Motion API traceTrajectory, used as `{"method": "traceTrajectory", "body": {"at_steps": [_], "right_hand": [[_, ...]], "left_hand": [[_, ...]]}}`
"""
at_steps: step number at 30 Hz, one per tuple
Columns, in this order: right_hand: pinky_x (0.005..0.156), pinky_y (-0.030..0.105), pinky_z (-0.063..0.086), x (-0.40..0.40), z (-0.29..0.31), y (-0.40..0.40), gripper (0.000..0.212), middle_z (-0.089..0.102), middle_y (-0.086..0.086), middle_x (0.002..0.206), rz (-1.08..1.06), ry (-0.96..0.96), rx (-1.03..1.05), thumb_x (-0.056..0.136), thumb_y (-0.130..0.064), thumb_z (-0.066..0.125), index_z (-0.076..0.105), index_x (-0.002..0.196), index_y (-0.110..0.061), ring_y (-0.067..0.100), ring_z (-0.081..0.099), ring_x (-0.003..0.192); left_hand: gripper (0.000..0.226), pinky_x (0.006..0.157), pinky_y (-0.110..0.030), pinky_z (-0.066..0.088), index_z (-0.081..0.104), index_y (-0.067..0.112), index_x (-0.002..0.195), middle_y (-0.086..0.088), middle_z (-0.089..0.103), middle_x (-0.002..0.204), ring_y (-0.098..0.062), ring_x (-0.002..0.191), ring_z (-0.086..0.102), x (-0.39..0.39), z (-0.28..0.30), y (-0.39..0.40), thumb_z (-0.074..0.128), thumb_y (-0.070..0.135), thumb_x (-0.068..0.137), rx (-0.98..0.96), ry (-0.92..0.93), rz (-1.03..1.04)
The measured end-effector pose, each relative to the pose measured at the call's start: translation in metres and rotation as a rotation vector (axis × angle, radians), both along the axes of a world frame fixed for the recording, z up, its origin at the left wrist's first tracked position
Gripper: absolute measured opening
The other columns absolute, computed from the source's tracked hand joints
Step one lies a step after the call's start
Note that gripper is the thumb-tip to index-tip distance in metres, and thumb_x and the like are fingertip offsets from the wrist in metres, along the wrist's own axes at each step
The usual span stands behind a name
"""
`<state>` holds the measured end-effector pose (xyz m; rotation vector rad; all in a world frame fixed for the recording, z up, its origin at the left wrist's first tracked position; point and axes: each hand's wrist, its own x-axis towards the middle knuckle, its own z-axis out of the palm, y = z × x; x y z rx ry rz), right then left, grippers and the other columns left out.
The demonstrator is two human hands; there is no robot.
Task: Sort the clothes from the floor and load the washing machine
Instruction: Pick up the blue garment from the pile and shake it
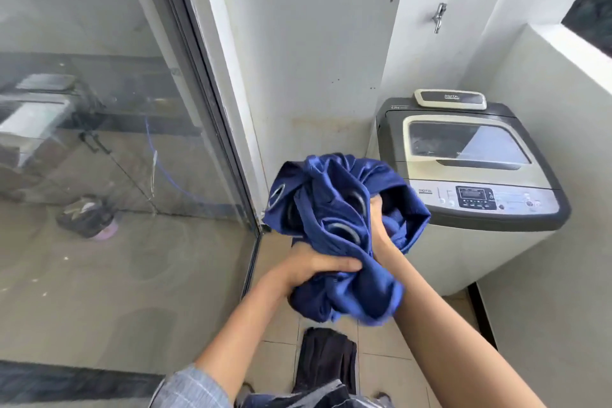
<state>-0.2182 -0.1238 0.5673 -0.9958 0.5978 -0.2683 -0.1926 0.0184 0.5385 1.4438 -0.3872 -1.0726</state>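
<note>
I hold a bundled blue cloth with metal eyelets (334, 209) in front of me at chest height, left of the washing machine. My left hand (318, 267) grips its lower folds from the left. My right hand (381, 219) is buried in the bundle's middle, fingers curled into the fabric. The top-loading washing machine (477, 195) stands in the right corner with its glass lid down; something dark shows through the lid. A dark garment (326, 361) lies on the tiled floor below my arms.
A glass sliding door (116, 142) fills the left side, its frame meeting a white wall column (298, 60). A tap (439, 16) sticks out of the wall above the machine. A low white wall (563, 159) runs along the right.
</note>
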Motion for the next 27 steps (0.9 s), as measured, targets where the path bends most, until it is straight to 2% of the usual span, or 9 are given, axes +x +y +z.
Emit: {"method": "traceTrajectory", "body": {"at_steps": [2, 4, 6, 8, 11, 14, 17, 20, 27], "right_hand": [[0.056, 0.009, 0.039, 0.003, 0.009, 0.003, 0.035, 0.045, -0.009, 0.055, -0.002, 0.011, -0.116, 0.111, -0.006, 0.034, 0.039, 0.082, -0.024, -0.001, 0.049, 0.054], [0.061, 0.02, 0.042, 0.01, 0.022, 0.003, 0.032, 0.049, 0.0, 0.064, 0.033, -0.002, -0.231, 0.107, -0.01, 0.051, 0.045, 0.078, -0.019, 0.011, 0.05, 0.062], [0.068, 0.029, 0.056, 0.016, 0.024, 0.0, 0.011, 0.071, 0.003, 0.079, 0.19, -0.02, -0.262, 0.103, -0.017, 0.064, 0.066, 0.091, -0.016, 0.018, 0.069, 0.075], [0.078, 0.034, 0.061, 0.015, 0.015, -0.011, 0.017, 0.08, 0.0, 0.093, 0.287, 0.024, -0.326, 0.1, -0.029, 0.069, 0.073, 0.103, -0.013, 0.017, 0.077, 0.089], [0.077, 0.021, 0.054, 0.006, 0.01, -0.02, 0.023, 0.076, -0.016, 0.093, 0.258, 0.041, -0.462, 0.097, -0.039, 0.073, 0.07, 0.113, -0.024, 0.006, 0.072, 0.09], [0.086, 0.015, 0.056, -0.002, 0.0, -0.031, 0.038, 0.077, -0.013, 0.111, 0.209, 0.043, -0.526, 0.092, -0.029, 0.08, 0.069, 0.128, -0.031, 0.002, 0.072, 0.107], [0.089, 0.024, 0.058, -0.008, -0.011, -0.037, 0.026, 0.076, -0.009, 0.117, 0.085, 0.053, -0.556, 0.091, -0.024, 0.081, 0.077, 0.116, -0.028, 0.011, 0.072, 0.108], [0.084, 0.014, 0.055, -0.018, -0.028, -0.045, 0.021, 0.078, -0.004, 0.109, 0.024, 0.074, -0.524, 0.092, -0.015, 0.078, 0.077, 0.113, -0.019, -0.002, 0.072, 0.097], [0.078, 0.005, 0.049, -0.079, -0.128, -0.036, 0.016, 0.081, -0.007, 0.106, 0.051, 0.366, -0.468, 0.091, -0.009, 0.077, 0.081, 0.102, -0.02, 0.003, 0.073, 0.088]], "left_hand": [[0.026, 0.091, -0.034, 0.058, 0.081, 0.021, 0.085, 0.002, 0.081, 0.099, -0.012, 0.095, 0.076, 0.015, -0.011, -0.006, 0.096, 0.013, 0.066, -0.006, -0.122, 0.043], [0.043, 0.096, -0.039, 0.059, 0.079, 0.014, 0.096, -0.004, 0.08, 0.106, -0.02, 0.104, 0.075, 0.028, -0.013, -0.006, 0.098, 0.019, 0.057, -0.012, -0.15, 0.137], [0.059, 0.097, -0.042, 0.059, 0.077, 0.007, 0.103, -0.007, 0.08, 0.108, -0.025, 0.106, 0.075, 0.037, -0.021, -0.007, 0.1, 0.023, 0.051, -0.018, -0.137, 0.241], [0.065, 0.1, -0.048, 0.058, 0.076, 0.007, 0.11, -0.008, 0.079, 0.111, -0.027, 0.107, 0.075, 0.043, -0.029, -0.008, 0.102, 0.021, 0.052, -0.018, -0.083, 0.348], [0.061, 0.101, -0.053, 0.057, 0.075, 0.007, 0.115, -0.01, 0.079, 0.112, -0.031, 0.106, 0.076, 0.057, -0.033, -0.02, 0.1, 0.016, 0.059, -0.024, -0.022, 0.462], [0.048, 0.093, -0.042, 0.061, 0.076, 0.01, 0.109, -0.003, 0.081, 0.103, -0.023, 0.098, 0.078, 0.076, -0.022, -0.037, 0.097, 0.017, 0.066, 0.003, -0.055, 0.537], [0.039, 0.087, -0.036, 0.063, 0.079, 0.008, 0.107, 0.0, 0.082, 0.1, -0.018, 0.093, 0.079, 0.097, -0.015, -0.056, 0.094, 0.014, 0.072, 0.0, -0.039, 0.586], [0.034, 0.089, -0.04, 0.064, 0.078, 0.004, 0.106, -0.005, 0.081, 0.103, -0.024, 0.096, 0.078, 0.117, -0.029, -0.07, 0.091, 0.011, 0.076, -0.018, 0.026, 0.622], [0.059, 0.092, -0.044, 0.061, 0.079, 0.001, 0.106, -0.015, 0.079, 0.106, -0.032, 0.097, 0.076, 0.153, -0.13, -0.096, 0.09, 0.032, 0.056, 0.101, 0.339, 0.613]]}}
